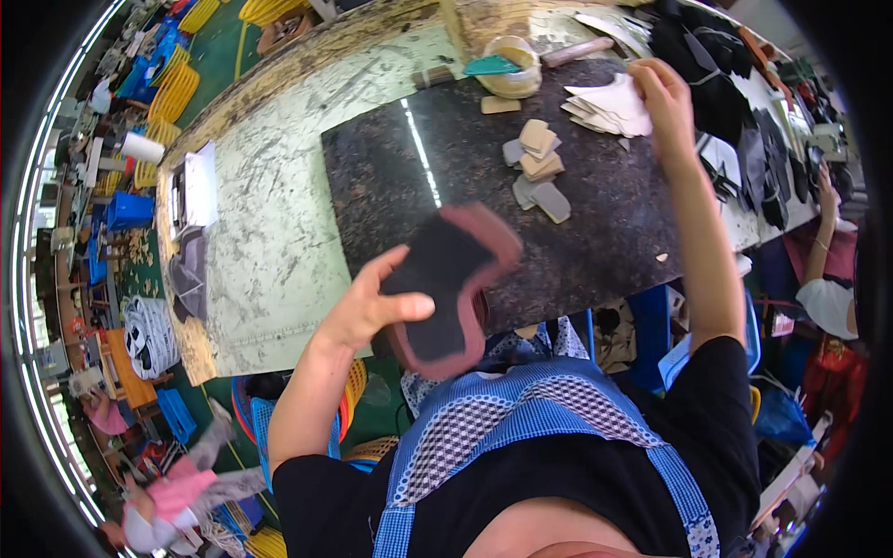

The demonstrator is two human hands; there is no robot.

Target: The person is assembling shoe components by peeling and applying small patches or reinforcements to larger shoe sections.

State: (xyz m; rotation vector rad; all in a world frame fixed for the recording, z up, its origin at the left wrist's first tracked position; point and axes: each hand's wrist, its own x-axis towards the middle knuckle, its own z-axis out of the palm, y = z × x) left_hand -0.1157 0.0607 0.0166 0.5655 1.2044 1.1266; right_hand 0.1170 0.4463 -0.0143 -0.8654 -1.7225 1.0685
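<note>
My left hand [363, 307] grips a curved flat piece, like a cut shoe part [442, 279], with a black middle and a reddish-brown border. Thumb on top, it is held above the near edge of the dark stone slab [391, 172], slightly blurred. At the slab's far right corner, my right hand [665, 102] has its fingers closed at the edge of a fanned stack of white cut pieces [609, 104]. Left of that stack lie several small tan and grey rounded patches [539, 153]. The fingertips of my right hand are partly hidden.
Behind the patches stands a cream tub [516, 70] with a teal item on its rim, beside a wooden-handled tool [577, 51]. Black material [707, 56] heaps up at the far right. Dark folded pieces [189, 274] lie on the pale board's left edge. Other people work at both sides.
</note>
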